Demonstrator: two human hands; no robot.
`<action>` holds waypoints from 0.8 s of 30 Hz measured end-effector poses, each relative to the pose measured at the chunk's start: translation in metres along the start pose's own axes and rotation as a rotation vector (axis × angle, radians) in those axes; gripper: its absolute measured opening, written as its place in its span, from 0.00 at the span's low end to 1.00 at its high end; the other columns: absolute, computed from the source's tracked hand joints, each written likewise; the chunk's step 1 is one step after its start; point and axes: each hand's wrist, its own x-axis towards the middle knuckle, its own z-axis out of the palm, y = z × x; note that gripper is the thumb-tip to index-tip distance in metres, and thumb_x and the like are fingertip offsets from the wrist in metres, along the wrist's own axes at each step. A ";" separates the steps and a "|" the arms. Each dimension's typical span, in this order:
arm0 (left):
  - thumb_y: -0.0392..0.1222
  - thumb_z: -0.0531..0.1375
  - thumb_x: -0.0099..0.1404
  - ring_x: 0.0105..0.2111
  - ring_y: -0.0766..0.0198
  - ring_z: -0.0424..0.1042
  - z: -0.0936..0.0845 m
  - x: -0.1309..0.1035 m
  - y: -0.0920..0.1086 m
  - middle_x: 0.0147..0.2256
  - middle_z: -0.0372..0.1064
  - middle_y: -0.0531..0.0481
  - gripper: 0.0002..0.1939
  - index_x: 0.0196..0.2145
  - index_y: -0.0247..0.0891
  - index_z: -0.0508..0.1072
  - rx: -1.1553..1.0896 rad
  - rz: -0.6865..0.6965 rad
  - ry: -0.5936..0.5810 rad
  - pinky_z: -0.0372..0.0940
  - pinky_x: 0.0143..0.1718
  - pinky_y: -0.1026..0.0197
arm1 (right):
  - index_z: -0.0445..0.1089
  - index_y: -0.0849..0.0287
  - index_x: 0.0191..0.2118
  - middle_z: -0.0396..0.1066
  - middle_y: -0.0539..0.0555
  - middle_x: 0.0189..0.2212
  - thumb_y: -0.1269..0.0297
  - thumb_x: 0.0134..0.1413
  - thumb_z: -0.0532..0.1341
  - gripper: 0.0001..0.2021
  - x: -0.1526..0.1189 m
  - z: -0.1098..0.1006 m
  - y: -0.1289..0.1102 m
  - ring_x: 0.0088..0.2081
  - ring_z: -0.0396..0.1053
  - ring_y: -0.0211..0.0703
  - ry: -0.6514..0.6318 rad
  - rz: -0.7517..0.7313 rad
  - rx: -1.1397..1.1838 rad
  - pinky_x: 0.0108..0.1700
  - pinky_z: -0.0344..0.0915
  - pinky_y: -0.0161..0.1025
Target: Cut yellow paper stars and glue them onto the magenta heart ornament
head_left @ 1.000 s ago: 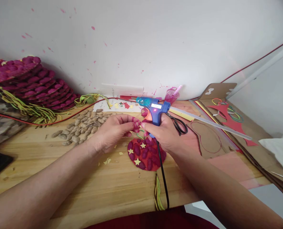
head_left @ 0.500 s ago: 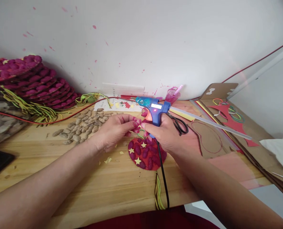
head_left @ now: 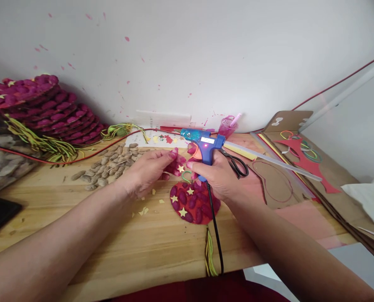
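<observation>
Head view: right hand (head_left: 220,176) fingers wrap the blue glue gun (head_left: 205,147), left hand (head_left: 149,170) fingers pinch a yellow star (head_left: 181,168) just above the red disc (head_left: 193,203) on the worktop (head_left: 149,243).

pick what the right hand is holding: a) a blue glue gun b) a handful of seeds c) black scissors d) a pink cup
a: the right hand is wrapped around the grip of the blue glue gun, whose red light is lit, while the black scissors lie on the wooden table behind it and the pink cup stands by the wall.
</observation>
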 end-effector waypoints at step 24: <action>0.37 0.57 0.56 0.33 0.59 0.73 -0.027 0.003 0.016 0.33 0.78 0.50 0.12 0.34 0.41 0.79 1.418 0.260 -0.277 0.62 0.35 0.61 | 0.69 0.59 0.34 0.70 0.46 0.26 0.69 0.39 0.69 0.13 -0.001 0.001 -0.003 0.24 0.67 0.34 0.047 -0.021 -0.041 0.25 0.65 0.33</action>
